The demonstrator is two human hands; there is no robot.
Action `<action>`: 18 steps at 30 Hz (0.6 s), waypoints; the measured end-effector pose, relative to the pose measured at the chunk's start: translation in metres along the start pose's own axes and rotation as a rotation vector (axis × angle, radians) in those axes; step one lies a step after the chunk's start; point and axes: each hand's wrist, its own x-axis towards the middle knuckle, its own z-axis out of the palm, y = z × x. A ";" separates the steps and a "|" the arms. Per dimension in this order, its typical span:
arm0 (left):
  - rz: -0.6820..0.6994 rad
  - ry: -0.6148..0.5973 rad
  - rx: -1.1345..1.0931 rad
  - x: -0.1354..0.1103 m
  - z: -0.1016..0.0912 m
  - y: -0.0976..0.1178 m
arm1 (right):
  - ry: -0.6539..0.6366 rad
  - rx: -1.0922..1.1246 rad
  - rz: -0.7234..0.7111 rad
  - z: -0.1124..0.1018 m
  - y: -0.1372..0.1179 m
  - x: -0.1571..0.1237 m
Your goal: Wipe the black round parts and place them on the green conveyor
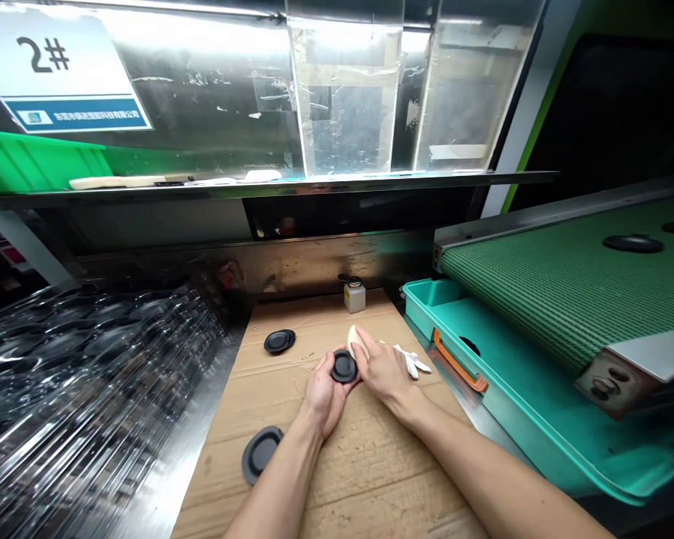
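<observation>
The left hand (323, 393) holds a black round part (344, 366) in its fingers; the right hand (385, 367) pinches a pale pad (357, 343) at the part's far edge. Bare cardboard (382, 464) spreads nearer than the fingers, between the forearms. Beyond them a small bottle (355, 296) stands by the cardboard's far edge; white cloth (413, 362) crowds the right fingers, with a teal bin (499, 412) further right.
</observation>
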 end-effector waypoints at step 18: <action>0.015 -0.021 0.070 0.000 0.000 -0.001 | -0.225 0.682 -0.009 -0.014 0.007 -0.005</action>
